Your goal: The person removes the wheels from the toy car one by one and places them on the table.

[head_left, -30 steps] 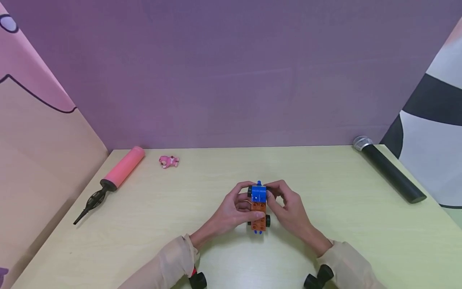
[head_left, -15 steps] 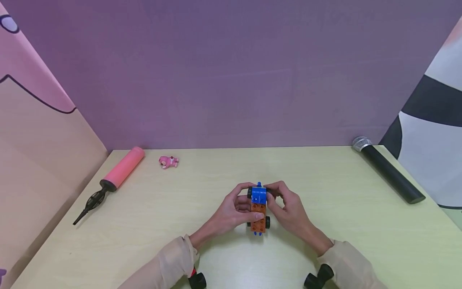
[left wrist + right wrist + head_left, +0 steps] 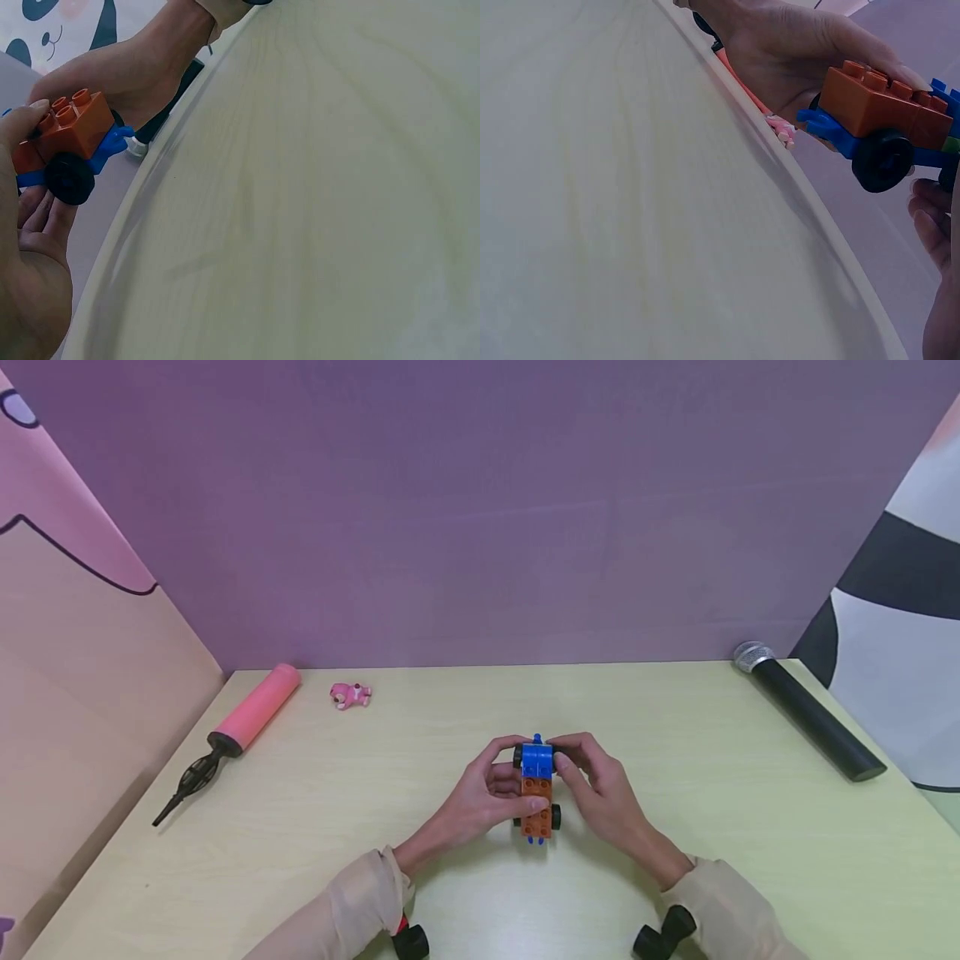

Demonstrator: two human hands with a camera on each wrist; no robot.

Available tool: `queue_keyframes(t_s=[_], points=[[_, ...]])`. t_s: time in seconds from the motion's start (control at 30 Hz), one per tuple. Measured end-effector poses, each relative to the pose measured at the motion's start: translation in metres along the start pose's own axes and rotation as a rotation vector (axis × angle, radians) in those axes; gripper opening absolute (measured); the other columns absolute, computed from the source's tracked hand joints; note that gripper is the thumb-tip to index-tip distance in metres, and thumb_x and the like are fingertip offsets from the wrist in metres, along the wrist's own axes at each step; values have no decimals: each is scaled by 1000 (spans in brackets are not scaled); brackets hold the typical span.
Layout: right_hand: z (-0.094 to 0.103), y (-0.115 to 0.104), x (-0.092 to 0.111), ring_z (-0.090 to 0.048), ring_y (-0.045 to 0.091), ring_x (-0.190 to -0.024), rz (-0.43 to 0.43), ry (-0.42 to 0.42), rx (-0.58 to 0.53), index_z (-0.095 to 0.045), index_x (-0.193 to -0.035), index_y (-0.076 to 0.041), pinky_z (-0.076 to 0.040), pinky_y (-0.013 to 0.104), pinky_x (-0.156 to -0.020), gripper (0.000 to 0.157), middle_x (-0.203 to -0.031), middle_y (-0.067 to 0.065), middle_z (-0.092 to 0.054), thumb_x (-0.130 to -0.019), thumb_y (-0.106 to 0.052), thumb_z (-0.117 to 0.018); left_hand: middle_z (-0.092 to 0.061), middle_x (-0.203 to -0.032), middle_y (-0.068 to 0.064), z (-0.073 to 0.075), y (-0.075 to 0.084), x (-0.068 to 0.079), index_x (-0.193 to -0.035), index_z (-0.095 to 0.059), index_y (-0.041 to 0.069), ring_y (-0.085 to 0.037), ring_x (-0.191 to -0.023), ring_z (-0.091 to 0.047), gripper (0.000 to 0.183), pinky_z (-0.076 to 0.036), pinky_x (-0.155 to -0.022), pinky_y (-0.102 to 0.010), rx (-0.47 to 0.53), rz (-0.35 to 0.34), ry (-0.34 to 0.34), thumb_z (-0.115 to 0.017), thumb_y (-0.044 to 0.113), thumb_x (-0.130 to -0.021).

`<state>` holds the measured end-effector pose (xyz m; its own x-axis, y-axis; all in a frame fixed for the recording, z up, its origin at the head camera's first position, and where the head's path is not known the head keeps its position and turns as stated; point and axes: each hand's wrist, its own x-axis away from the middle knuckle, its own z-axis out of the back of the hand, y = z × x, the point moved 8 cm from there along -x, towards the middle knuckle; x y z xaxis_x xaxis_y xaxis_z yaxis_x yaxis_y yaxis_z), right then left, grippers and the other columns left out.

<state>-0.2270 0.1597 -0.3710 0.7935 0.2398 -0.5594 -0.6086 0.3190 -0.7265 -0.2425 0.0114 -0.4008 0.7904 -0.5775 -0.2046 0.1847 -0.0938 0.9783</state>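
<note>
A toy brick car point(image 3: 537, 789), with orange studded bricks, a blue brick at its far end and black wheels, is held in both hands above the table. My left hand point(image 3: 476, 797) grips it from the left, thumb across the orange bricks. With thumb and fingertips, my right hand point(image 3: 609, 797) holds the right side of the blue end, partly hiding the wheel there. In the left wrist view the orange bricks point(image 3: 75, 127) and one wheel point(image 3: 70, 178) show. A blue coupling point(image 3: 829, 127) sticks out from the car in the right wrist view.
On the wooden table point(image 3: 315, 827), a pink balloon pump point(image 3: 257, 710) lies at the left and a small pink bear figure point(image 3: 351, 695) near the back edge. At the right lies a black microphone point(image 3: 813, 714). A purple panel point(image 3: 480, 518) stands behind the table.
Both hands keep hold of the toy car at nearly the same spot. My right thumb has shifted slightly up along the blue end. The other objects stay put.
</note>
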Motion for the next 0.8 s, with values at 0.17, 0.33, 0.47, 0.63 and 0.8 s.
queue_keyframes(t_s=[0.17, 0.33, 0.47, 0.63, 0.8], points=[[-3, 7, 1, -65, 14, -109, -75, -29, -53, -52, -133, 3, -49, 19, -98, 26, -125, 15, -65, -108, -1, -49, -73, -104, -9, 2, 2, 1, -149, -42, 14, -18, -93, -70, 66, -56, -94, -36, -1, -9, 8, -77, 13, -94], [-4, 10, 1, -67, 14, -100, -112, -36, -102, -53, -129, 3, -54, 22, -92, 21, -118, 16, -68, -109, -2, -48, -73, -101, -7, 2, 2, 0, -149, -43, 15, -17, -91, -69, 66, -56, -94, -35, 5, -15, 12, -78, 15, -93], [-4, 10, 1, -69, 15, -96, -115, -26, -117, -54, -126, 3, -55, 24, -90, 19, -115, 15, -69, -109, -1, -47, -72, -99, -6, 3, 1, -1, -149, -44, 15, -17, -90, -68, 66, -56, -93, -35, 2, -13, 11, -78, 14, -93], [-4, 8, 0, -67, 13, -98, -101, -9, -121, -54, -125, 5, -54, 23, -91, 18, -116, 15, -67, -108, 1, -48, -72, -99, -6, 3, -1, -2, -150, -44, 15, -17, -90, -69, 66, -57, -92, -35, 2, -10, 2, -77, 12, -93], [-4, 6, 0, -66, 11, -101, -73, -11, -127, -53, -124, 7, -54, 22, -91, 18, -116, 17, -66, -107, 5, -48, -72, -99, -7, 3, -1, -2, -150, -44, 15, -18, -90, -70, 66, -57, -92, -36, -5, -1, -2, -76, 9, -93]])
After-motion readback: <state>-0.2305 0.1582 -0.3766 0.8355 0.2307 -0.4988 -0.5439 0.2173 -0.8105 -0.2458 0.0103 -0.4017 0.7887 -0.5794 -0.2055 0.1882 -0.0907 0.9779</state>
